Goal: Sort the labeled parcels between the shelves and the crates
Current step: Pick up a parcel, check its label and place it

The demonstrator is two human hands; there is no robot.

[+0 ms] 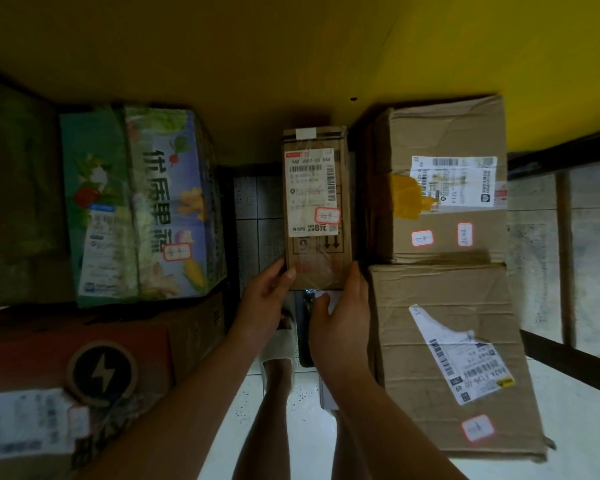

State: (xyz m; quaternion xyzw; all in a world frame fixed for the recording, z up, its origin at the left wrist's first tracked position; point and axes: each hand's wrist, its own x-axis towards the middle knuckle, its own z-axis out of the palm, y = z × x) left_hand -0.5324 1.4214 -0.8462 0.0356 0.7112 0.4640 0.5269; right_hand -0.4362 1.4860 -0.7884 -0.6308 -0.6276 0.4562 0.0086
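A narrow brown cardboard parcel [315, 206] with a white shipping label and a small red-framed sticker stands in the middle of the view, between larger boxes. My left hand [265, 299] grips its lower left edge, thumb on the front face. My right hand [341, 317] holds its lower right corner, fingers curled under the bottom end. Both forearms reach up from the lower edge of the view.
A colourful printed produce box [142, 202] stands to the left, above a box with a lightning-bolt logo [102, 372]. Two brown labeled cartons [440, 181] [454, 358] are stacked on the right. A yellow surface [291, 64] spans the top. A black shelf frame [568, 358] is at right; my sandalled foot [279, 344] is on the tiled floor.
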